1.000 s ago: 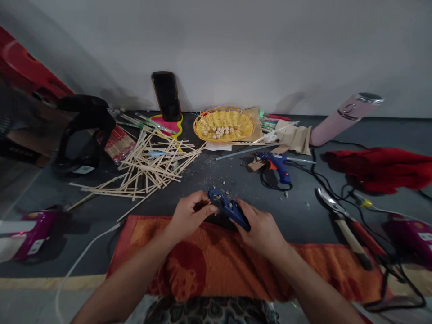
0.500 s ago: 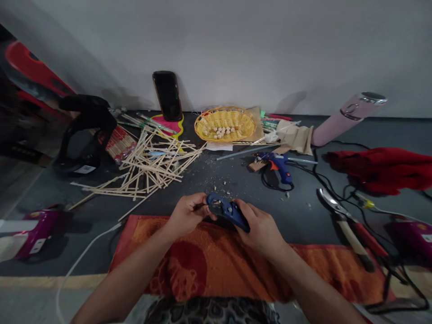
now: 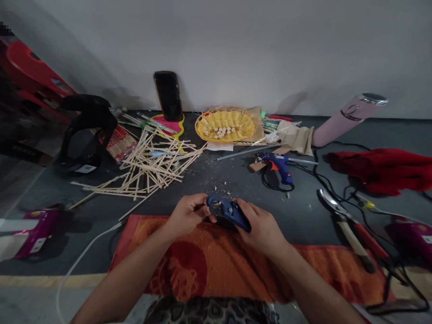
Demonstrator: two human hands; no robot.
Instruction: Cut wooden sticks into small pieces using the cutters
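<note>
Low over the near edge of the table, a blue hand plane [image 3: 230, 211] with a silver screw is held between my hands. Its front end has my left hand [image 3: 192, 211] closed on it, thumb and fingers pinched together. My right hand [image 3: 261, 225] wraps round the plane's rear end. A pale wood bit shows in the plane's opening; the underside is hidden. Beneath lies an orange towel [image 3: 216, 270]. Wood crumbs [image 3: 225, 183] are scattered just beyond the plane.
Thin wooden sticks [image 3: 155, 164] are heaped to the left. A yellow basket [image 3: 202, 128] holds small wooden pieces. A blue glue gun [image 3: 283, 168], pruning shears [image 3: 351, 234], a red cloth [image 3: 381, 168] and a pink flask [image 3: 344, 121] are on the right. A phone [image 3: 168, 96] leans on the wall.
Both hands and the plane stay in nearly the same place. At the far left, the dark shape before the red chair has shifted, uncovering more of the chair.
</note>
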